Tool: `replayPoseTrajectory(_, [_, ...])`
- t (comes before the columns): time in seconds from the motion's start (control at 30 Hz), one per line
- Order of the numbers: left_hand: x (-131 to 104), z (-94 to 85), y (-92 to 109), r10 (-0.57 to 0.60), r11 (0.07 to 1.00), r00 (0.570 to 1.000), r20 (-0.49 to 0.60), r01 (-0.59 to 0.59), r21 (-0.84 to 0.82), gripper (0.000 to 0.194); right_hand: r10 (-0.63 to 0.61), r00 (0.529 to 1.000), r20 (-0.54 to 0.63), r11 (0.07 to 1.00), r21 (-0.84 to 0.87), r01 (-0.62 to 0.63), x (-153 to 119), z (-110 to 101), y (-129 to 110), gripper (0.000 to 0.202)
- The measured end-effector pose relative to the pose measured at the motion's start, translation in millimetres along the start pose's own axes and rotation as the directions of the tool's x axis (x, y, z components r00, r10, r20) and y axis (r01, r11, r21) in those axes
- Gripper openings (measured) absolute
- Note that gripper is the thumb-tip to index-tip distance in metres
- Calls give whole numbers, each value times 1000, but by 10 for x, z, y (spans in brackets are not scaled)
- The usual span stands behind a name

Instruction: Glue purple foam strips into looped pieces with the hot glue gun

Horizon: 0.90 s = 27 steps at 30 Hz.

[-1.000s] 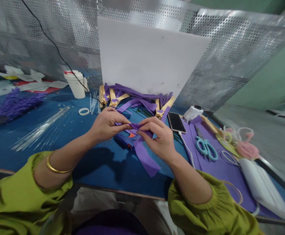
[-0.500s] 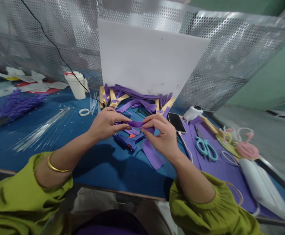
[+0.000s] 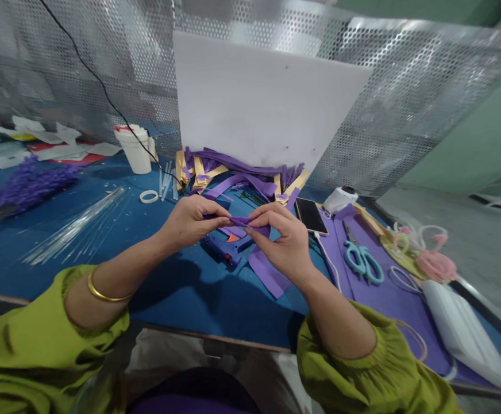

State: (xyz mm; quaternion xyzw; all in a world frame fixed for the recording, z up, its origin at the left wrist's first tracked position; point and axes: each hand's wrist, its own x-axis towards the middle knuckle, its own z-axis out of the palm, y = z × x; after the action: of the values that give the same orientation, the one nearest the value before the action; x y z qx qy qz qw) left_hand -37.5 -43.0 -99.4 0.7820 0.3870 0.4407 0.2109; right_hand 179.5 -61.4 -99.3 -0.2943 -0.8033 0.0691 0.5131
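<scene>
Between my two hands a strip of purple ribbon [image 3: 241,221] is pinched and folded. My left hand [image 3: 193,219] closes thumb and fingers on its left end. My right hand [image 3: 281,233] grips the right part, and a wide purple tail [image 3: 268,271] hangs below that hand toward the table. Under the ribbon lies a blue glue gun [image 3: 223,248] with an orange tip piece. Behind my hands are more purple strips [image 3: 246,183] and small bundles of purple flowers with tan paper [image 3: 199,172].
Left are a white cup [image 3: 135,150], a tape roll [image 3: 149,196], glue sticks [image 3: 166,181], clear strands [image 3: 78,224] and purple flowers [image 3: 33,183]. A phone [image 3: 311,216] with a cable, teal scissors [image 3: 362,261] and a white packet [image 3: 466,333] lie right. A white board [image 3: 272,98] stands behind.
My hands have drawn slightly closer together, and the purple ribbon between them is shorter and more folded. The view has shifted very slightly.
</scene>
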Motion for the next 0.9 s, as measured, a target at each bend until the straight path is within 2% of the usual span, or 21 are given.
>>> replayPoseTrajectory(0.07, [2,-2,-4,74,993,997,-16,-72,91,18,2,1000,-2,1000,6,-2,-4,7,-1,15])
replayPoseTrajectory(0.13, [4,0,-4,100,988,995,-19,-97,118,17,10,1000,-8,1000,3,-10,-7,8,1,15])
replayPoseTrajectory(0.3, [2,17,8,62,998,998,32,-62,-16,20,17,1000,-12,1000,-4,-17,-10,16,2,14])
replayPoseTrajectory(0.43, [-8,19,26,76,997,997,17,-76,-35,15,-25,1000,8,1000,15,25,-14,34,4,15])
replayPoseTrajectory(0.6, [-13,28,41,23,993,1000,17,-20,-117,14,-14,1000,-11,1000,-3,14,-20,42,8,14])
replayPoseTrajectory(0.77, [-17,29,31,89,994,996,5,-88,-69,13,-20,1000,12,1000,15,19,-28,53,10,15])
replayPoseTrajectory(0.9, [-10,13,17,34,996,999,-2,-34,-86,17,18,999,-27,1000,-3,-18,-21,17,21,14])
